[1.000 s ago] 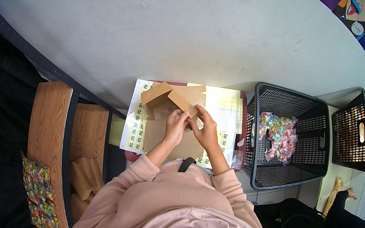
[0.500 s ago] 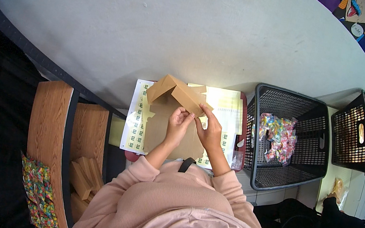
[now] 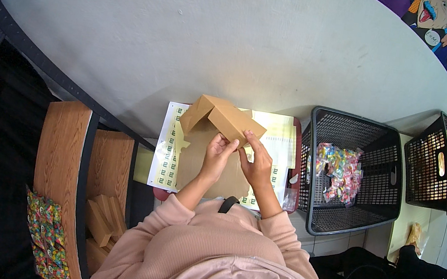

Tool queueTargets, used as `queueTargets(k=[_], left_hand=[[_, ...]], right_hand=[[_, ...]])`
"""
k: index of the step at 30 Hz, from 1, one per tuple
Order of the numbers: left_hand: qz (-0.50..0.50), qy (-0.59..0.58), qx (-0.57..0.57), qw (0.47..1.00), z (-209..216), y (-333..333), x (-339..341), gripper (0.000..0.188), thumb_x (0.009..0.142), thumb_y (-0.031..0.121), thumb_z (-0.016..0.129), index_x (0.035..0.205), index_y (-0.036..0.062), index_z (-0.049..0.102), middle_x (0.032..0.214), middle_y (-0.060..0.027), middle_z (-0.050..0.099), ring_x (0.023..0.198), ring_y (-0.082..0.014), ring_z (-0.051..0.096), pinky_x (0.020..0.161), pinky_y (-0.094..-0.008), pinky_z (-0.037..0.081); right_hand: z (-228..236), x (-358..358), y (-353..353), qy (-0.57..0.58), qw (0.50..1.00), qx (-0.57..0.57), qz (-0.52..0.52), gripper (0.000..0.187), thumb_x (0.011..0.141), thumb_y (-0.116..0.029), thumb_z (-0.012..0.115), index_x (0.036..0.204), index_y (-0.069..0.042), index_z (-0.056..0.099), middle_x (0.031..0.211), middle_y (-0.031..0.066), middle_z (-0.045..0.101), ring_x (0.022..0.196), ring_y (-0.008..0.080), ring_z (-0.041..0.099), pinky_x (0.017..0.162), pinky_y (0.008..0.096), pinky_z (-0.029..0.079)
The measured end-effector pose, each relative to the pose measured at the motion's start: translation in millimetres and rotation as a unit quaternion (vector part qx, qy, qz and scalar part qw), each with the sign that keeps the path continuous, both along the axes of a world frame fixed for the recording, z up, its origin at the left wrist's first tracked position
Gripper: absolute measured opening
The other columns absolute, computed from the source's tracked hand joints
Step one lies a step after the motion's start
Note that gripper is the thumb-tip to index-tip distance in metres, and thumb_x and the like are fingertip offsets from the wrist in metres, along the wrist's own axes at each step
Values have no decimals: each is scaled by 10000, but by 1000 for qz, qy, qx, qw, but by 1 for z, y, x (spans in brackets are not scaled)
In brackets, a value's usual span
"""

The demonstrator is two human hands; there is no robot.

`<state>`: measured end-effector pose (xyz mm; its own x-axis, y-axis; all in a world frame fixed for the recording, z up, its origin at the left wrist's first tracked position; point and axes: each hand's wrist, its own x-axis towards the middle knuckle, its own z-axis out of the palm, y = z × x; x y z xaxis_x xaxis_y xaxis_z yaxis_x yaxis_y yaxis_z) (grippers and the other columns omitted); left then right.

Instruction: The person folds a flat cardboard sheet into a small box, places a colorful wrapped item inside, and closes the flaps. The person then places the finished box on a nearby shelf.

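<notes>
A cardboard box [image 3: 237, 125] is tilted over flat cardboard [image 3: 196, 164], just beyond my 2 hands. Its left side hangs ungripped — could sag or twist open, since both grips sit right. My left hand [image 3: 218, 151] pinches the near edge; fingertips there could slip. My right hand [image 3: 257, 159] pinches the right corner — too hard a squeeze could crease that panel.

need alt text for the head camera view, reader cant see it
Seen from above, a right-hand grip holds a partly folded, angular brown cardboard box, with the left-hand grip at its near edge, above flat brown cardboard. To the right, a rectangular black mesh plastic basket holds small colourful plastic packets.
</notes>
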<state>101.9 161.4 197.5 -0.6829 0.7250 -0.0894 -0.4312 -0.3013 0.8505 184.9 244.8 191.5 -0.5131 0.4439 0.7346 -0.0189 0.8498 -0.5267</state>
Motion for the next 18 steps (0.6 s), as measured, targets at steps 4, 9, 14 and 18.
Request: queueTargets(k=[4,9,14,18], left_hand=[[-11,68,-13,998,-5,-4,-3,252,858,35,530,1106,11,490,1070,-83,564,986,-132,528,881,-277,402],[-32,61,7,998,2,-5,-2,285,844,30,556,1118,-9,487,1086,-97,561,1022,-143,525,900,-272,406],[-23,131,-2,991,13,-5,4,298,835,19,567,1116,-29,478,1067,-111,568,1000,-154,542,859,-273,440],[-15,224,-45,973,4,-9,2,283,843,18,555,1108,-42,475,1057,-120,572,980,-151,552,844,-266,446]], right_hand=[[7,0,-1,3,1000,21,1,494,664,44,681,1124,-27,514,1071,122,605,999,273,588,797,332,511],[3,3,-2,32,999,38,-6,458,653,46,695,1073,-11,522,1073,129,603,989,281,593,785,339,517],[-5,5,-3,64,997,39,-8,481,646,38,711,1074,-10,496,1061,159,598,943,307,606,771,345,519],[-11,6,-11,38,999,-16,-4,538,648,38,707,1123,-13,460,1054,173,587,923,316,602,761,345,513]])
